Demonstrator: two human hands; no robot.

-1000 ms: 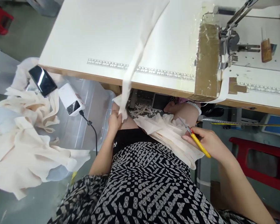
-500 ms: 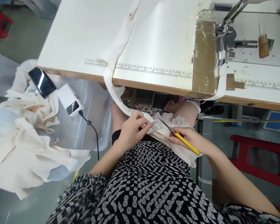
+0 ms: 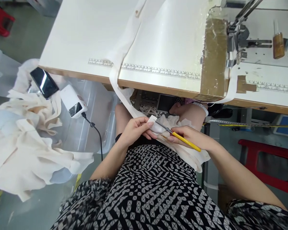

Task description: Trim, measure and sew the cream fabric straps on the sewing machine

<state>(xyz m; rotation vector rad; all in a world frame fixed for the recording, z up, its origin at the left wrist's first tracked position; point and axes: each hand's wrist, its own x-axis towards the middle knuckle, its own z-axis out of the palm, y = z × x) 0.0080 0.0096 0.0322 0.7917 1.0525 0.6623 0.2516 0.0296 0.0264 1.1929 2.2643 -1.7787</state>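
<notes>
Over my lap, my left hand point(image 3: 139, 127) pinches the end of a white fabric strip point(image 3: 152, 119) between thumb and fingers. My right hand point(image 3: 188, 135) is closed round small scissors with yellow handles point(image 3: 186, 141). Their narrow metal blades point left and meet the edge of the pinched fabric; whether they are cutting through it I cannot tell. A long white strip point(image 3: 114, 78) runs from the tabletop over its front edge down towards my left hand. Gathered pale fabric point(image 3: 194, 159) lies on my lap beneath both hands.
The white sewing table point(image 3: 86, 35) with a printed ruler spans the front. A sewing machine's metal parts point(image 3: 242, 38) and a wooden-handled tool point(image 3: 278, 44) are at right. On the left, a clear bin point(image 3: 93, 105) stands by cream fabric point(image 3: 21, 153), a phone point(image 3: 44, 82) and a white power bank point(image 3: 73, 101).
My right hand has brought the scissors left, so the blades now meet the fabric. My left hand has turned, and the pinched end now shows as a small folded white flap.
</notes>
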